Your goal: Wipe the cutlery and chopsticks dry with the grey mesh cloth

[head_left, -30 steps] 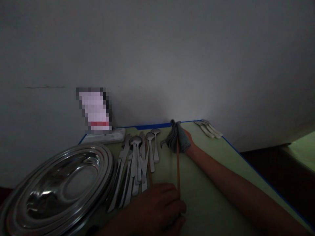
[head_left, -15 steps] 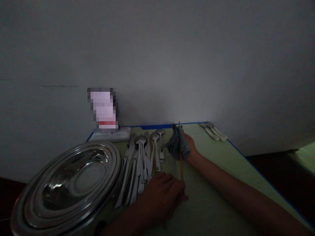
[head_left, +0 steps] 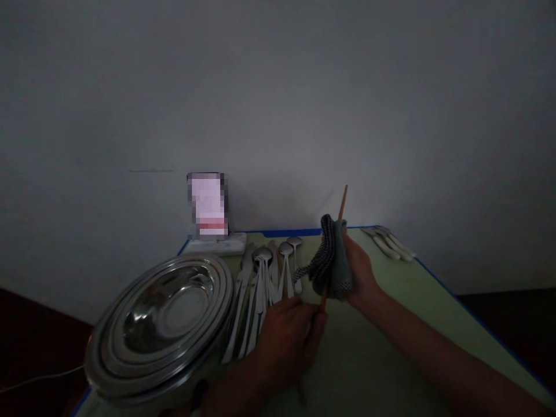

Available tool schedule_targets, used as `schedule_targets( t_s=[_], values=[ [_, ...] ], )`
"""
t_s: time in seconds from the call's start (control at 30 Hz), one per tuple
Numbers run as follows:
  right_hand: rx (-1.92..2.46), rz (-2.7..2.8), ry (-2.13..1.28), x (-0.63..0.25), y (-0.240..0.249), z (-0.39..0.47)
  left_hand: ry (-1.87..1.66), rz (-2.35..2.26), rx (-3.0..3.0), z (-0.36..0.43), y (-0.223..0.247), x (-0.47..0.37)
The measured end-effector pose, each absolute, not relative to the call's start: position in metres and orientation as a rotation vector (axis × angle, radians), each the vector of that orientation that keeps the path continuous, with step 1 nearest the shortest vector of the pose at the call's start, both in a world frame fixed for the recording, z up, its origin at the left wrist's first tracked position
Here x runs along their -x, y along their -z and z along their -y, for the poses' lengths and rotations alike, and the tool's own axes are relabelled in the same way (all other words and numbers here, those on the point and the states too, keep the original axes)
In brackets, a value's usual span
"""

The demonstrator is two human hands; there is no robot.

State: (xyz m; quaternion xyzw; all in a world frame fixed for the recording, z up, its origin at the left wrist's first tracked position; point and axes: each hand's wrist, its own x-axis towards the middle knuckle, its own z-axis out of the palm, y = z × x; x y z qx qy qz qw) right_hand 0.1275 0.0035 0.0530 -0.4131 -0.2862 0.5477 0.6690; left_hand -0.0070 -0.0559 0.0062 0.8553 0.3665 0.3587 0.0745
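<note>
A slim wooden chopstick (head_left: pixel 343 202) slants upward in front of me. Its lower end is pinched in my left hand (head_left: pixel 289 341), whose fingers are closed around it. My right hand (head_left: pixel 362 269) grips a folded grey cloth (head_left: pixel 341 266) with a dark checked edge, and the cloth is wrapped about the middle of the chopstick. Above the cloth the chopstick's tip sticks out. Just left of my hands lie several spoons (head_left: pixel 285 250) and table knives (head_left: pixel 244 275), their handles toward me. My left hand covers part of this row.
A stack of round steel plates (head_left: pixel 226 324) takes up the table's left side. Behind it, a phone with a blurred screen (head_left: pixel 208 202) stands on a white base (head_left: pixel 217 246). Several white-handled pieces of cutlery (head_left: pixel 393 243) lie at the back right. A grey wall (head_left: pixel 278 104) borders the table.
Both hands have raised the chopstick, and its tip now reaches higher and leans right. The cloth has come up with it. The whole view has shifted somewhat.
</note>
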Motion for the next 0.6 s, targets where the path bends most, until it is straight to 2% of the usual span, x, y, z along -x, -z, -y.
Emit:
schedule_targets(
  t_s=[0.17,0.33,0.47,0.5,0.6],
  values=[
    [0.778,0.618,-1.477,-0.123,-0.081,0.015,-0.984,-1.258,-2.157,0.058,-0.040,0.008],
    [0.720,0.696,-1.443,-0.130,-0.093,0.021,-0.966,-1.236,-2.038,0.062,-0.071,0.002],
    [0.655,0.645,-1.408,-0.141,-0.102,0.018,-0.777,-1.122,-2.115,0.059,-0.098,0.001],
    [0.621,0.655,-1.406,-0.144,-0.104,0.017,-0.796,-1.144,-2.109,0.057,-0.107,0.002],
    [0.592,0.804,-1.386,-0.149,-0.107,0.016,-1.163,-1.388,-2.021,0.046,-0.137,0.007]
  ],
)
